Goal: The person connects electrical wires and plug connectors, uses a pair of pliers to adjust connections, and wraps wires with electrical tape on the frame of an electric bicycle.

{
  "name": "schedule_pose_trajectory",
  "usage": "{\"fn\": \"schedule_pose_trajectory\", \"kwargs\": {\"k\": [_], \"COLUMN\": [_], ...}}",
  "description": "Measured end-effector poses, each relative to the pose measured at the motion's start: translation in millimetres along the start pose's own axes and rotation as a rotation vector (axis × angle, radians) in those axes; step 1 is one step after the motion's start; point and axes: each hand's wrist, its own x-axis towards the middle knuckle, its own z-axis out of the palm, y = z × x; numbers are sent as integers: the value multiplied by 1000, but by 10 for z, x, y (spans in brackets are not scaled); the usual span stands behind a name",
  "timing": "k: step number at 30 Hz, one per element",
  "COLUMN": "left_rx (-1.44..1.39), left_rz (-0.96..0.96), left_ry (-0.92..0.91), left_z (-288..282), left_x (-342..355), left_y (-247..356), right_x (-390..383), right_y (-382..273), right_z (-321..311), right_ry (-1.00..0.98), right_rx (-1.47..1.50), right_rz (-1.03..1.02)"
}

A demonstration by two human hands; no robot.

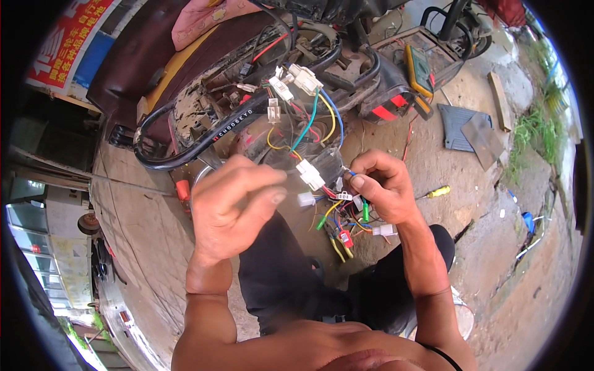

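Currently | right grip [385, 188] pinching thin blue wire [352, 174] | left grip [230, 204] spread | boxy white plastic connector [310, 174] between

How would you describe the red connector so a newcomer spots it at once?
Between the left hand and right hand is a tangle of coloured wires. Follow it toward the lower edge, between the dark trouser legs. There sits the small red connector, unlike the white connectors nearby.

At right, 1 plank [500, 102] lies near grass [539, 135], farther off than 1 blue scrap [528, 221]; at upper left, 1 red banner [69, 42].
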Motion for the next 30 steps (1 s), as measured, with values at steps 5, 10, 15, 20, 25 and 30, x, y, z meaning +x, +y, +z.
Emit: {"fn": "schedule_pose_trajectory", "kwargs": {"k": [5, 10, 15, 20, 25, 30], "left_rx": [137, 210, 122, 53, 111, 197], "left_rz": [-19, 53, 0, -9, 46, 120], "left_ry": [117, 11, 124, 164, 97, 42], "left_z": [83, 354, 346, 430, 307, 267], "left_x": [254, 259, 168, 87, 88, 223], "left_y": [62, -330, -307, -404, -328, -169], "right_x": [-4, 70, 199, 249, 438, 733], "right_y": [33, 240, 436, 464, 113, -223], "right_z": [22, -93, -177, -190, 46, 229], "right_ry": [-55, -126, -100, -78, 207, 114], "right_rx": [-74, -228, -394, -585, -756, -886], "right_rz": [58, 159, 184, -25, -411, -840]}}
